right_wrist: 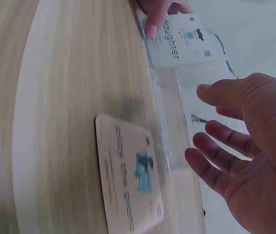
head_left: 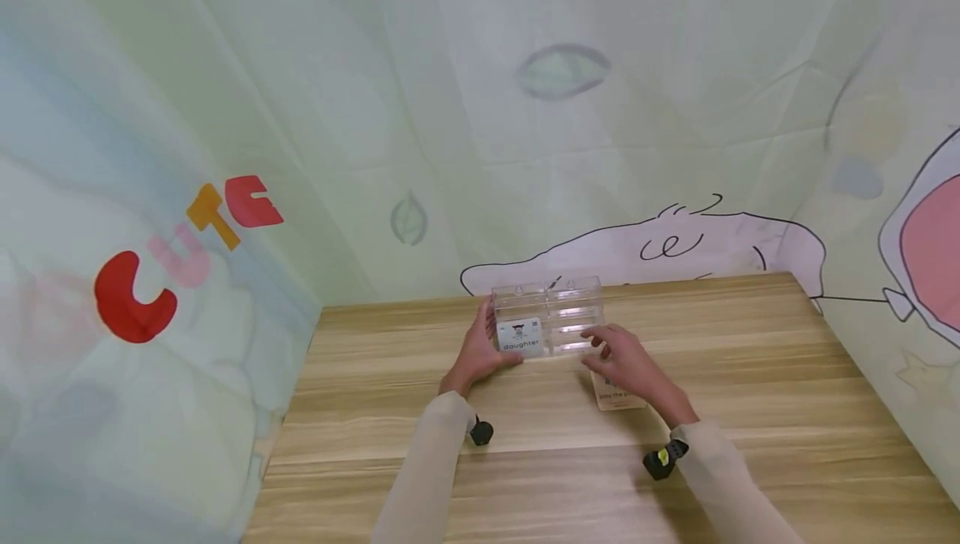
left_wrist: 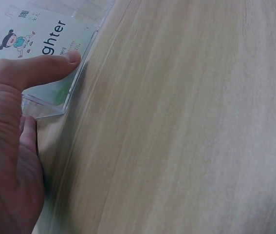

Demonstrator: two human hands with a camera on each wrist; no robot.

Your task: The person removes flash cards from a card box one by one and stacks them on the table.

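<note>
A clear plastic card holder (head_left: 576, 311) with stepped compartments stands towards the back of the table. In its lower left compartment sits a pale card printed "daughter" (head_left: 520, 337), with a small cartoon girl. My left hand (head_left: 480, 348) grips the holder's left end, the thumb lying across the card's lower front in the left wrist view. At the holder's right side my right hand (head_left: 630, 365) holds nothing, its fingers loosely bent and spread. Below that hand a tan card printed "play the piano" (right_wrist: 128, 178) lies on the table, partly covered by the hand in the head view.
The wooden table (head_left: 375, 427) ends at the back against a printed cloth backdrop (head_left: 450, 111) that also hangs along both sides. A dark wrist camera (head_left: 482, 431) is worn on the left wrist, another wrist camera (head_left: 660, 464) on the right.
</note>
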